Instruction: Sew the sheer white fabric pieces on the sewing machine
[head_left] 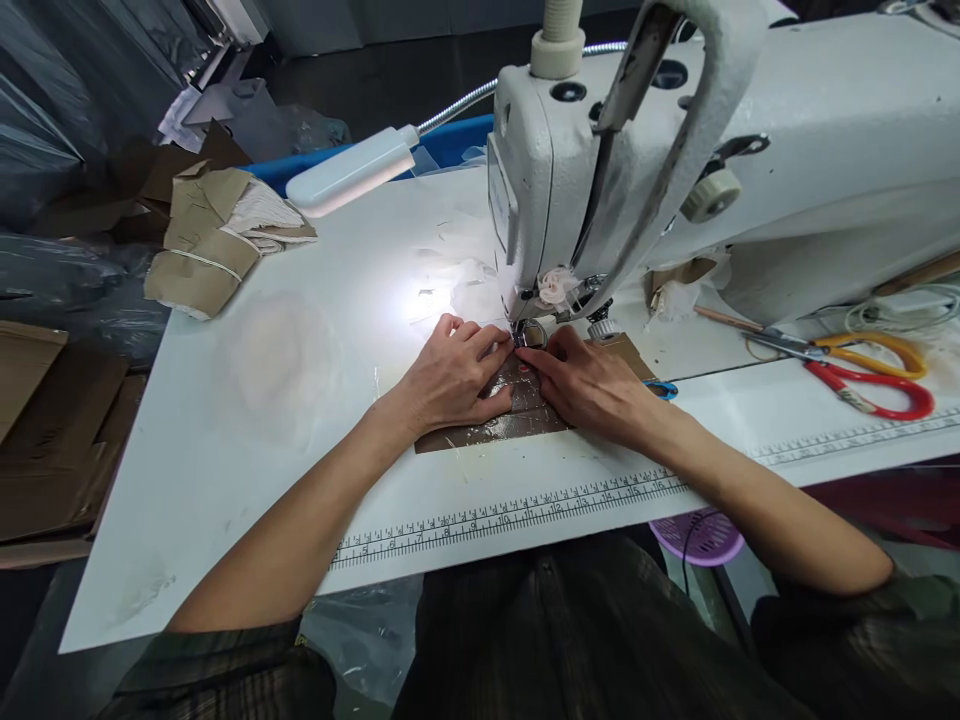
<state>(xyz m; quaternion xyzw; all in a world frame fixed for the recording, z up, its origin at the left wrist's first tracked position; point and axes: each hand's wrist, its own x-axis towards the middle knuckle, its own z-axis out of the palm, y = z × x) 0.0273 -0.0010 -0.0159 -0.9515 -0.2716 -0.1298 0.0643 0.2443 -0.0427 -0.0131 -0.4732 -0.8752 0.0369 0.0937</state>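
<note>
"What's the biggest thing on your feed?"

"The white desk, with a ruler strip along its near edge. Next comes the pale sewing machine, filling the upper right of my view."

"And after those?"

"On the far left corner I've got a brown bundle, bound with a thin band, white layers showing at one end. Right of it, a lamp on a bendy metal neck lights the desk beside the needle area. Over to the right lie scissors, one handle orange, one red, blades pointing left."

"Where's the work?"

"The brown sheet lies on the desk under both hands, its upper end at the machine's needle area, its surface shiny."

"Hands?"

"I see the left hand released, spread on the sheet's left part, thumb apart from the fingers. The right hand rests on the other side, index finger reaching to the presser foot, other fingers curled. Whether it's grasping anything, I can't tell."

"Anything smaller?"

"A blue piece pokes out just beside the right hand, mostly hidden, and a pink ruffle sits on the machine above the foot."
</note>
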